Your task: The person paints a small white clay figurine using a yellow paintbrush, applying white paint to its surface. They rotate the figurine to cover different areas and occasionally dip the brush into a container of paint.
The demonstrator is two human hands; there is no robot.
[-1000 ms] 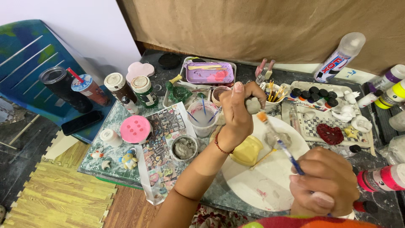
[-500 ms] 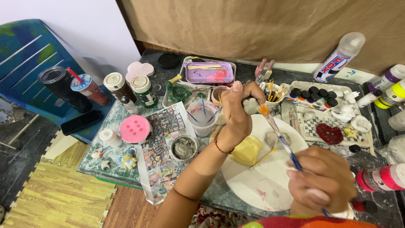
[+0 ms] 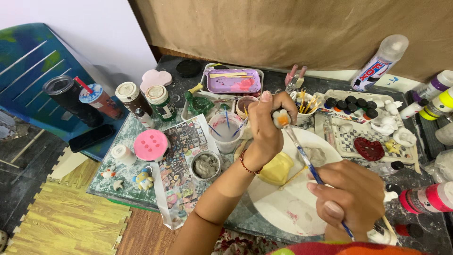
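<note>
Pinched between thumb & fingers of the left hand [image 3: 265, 123] is a small white figure [image 3: 281, 118], orange-tipped, held up over the white plate [image 3: 283, 208]; most of it is hidden by the fingers, so its shape can't be made out. A blue-handled brush [image 3: 306, 163] is gripped by the right hand [image 3: 351, 200], fingers curled shut round the shaft, bristles touching the figure. The brush's lower end is cut off near the frame bottom. A yellow sponge [image 3: 276, 169] is seen on the plate, partly covered by the left wrist. A water cup [image 3: 226, 132] w/ brushes stands just beside the left hand. The paint pot strip [image 3: 351, 105] lies further right, its colours hard to tell.
</note>
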